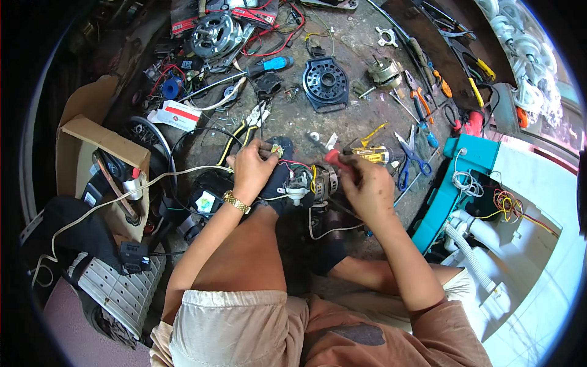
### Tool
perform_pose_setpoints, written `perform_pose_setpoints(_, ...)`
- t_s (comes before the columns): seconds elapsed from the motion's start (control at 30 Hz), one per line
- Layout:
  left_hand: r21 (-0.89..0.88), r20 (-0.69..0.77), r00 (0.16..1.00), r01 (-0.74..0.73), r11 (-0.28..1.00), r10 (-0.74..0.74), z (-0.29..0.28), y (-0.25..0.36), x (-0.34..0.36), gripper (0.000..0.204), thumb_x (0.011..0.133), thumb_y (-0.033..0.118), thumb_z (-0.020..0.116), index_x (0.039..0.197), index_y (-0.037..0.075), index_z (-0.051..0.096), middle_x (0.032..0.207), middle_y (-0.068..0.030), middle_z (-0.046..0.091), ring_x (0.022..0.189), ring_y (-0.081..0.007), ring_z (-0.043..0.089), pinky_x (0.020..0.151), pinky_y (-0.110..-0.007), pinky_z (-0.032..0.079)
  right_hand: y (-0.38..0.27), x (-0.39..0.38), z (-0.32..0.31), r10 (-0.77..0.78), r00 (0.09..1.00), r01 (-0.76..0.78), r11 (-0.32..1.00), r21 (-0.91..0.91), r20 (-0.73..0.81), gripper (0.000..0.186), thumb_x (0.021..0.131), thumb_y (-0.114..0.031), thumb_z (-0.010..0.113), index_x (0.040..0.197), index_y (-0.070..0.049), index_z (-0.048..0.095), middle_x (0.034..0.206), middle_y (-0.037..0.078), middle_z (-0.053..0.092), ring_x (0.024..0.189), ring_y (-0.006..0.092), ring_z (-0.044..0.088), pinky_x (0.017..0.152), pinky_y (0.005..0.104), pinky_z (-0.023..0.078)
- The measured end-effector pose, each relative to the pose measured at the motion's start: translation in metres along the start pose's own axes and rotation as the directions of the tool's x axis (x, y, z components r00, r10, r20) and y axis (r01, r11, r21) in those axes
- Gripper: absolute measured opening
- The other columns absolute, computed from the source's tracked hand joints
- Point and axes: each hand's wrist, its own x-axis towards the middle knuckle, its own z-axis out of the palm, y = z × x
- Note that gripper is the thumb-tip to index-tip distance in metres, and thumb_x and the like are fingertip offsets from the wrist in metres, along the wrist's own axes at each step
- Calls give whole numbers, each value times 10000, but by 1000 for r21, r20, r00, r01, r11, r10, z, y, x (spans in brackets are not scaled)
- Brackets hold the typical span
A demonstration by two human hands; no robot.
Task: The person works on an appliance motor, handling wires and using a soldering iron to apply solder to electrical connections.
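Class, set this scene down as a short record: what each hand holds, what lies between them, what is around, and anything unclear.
Left hand: pinches a small greenish part
Right hand: holds a red-handled tool
Between hands: motor, wires
Far side: black cover, blue screwdriver
Right side: scissors
Left side: cardboard box
Unclear: the tool's exact kind

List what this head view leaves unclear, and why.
In the head view:
Small part in the left hand: too small for detail, partly covered by that hand.
Red-handled tool: handle end hidden by the right hand.
White bagged things: cut off by the upper edge.
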Motion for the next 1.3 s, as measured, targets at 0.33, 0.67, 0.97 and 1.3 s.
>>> perform_pose_setpoints(0.33,-92,-41,999,5,996,-9,6,2,2,235,820,224,822,906,18,746,762,-103,772,660,-192,734,672,-330,536,-3,-13,17,-135,991,135,991,4,21,229,857,-188,742,1078,-136,769,940,94,751,817,336,729,703,447,576)
perform_pose_setpoints(0.67,-54,-12,999,36,998,-37,5,8,2,257,841,332,802,873,81,755,772,-85,776,732,-244,728,807,-425,344,-2,-14,20,-158,987,158,987,-2,11,228,858,-192,743,1074,-124,765,944,100,747,817,335,730,698,449,573)
perform_pose_setpoints(0.97,-88,-11,1000,26,996,-27,7,6,2,250,842,323,797,861,77,755,773,-91,775,732,-249,728,806,-420,343,-3,-14,23,-179,984,179,983,-38,13,205,874,-187,732,1070,-134,760,913,94,733,775,335,723,672,453,566)
perform_pose_setpoints(1.3,-62,3,1000,21,998,-21,8,12,2,155,891,190,794,917,41,759,817,-81,789,738,-187,751,787,-325,513,-2,-16,26,-186,983,185,979,-82,-2,187,892,-184,725,1074,-158,760,929,70,725,773,323,724,658,438,568)
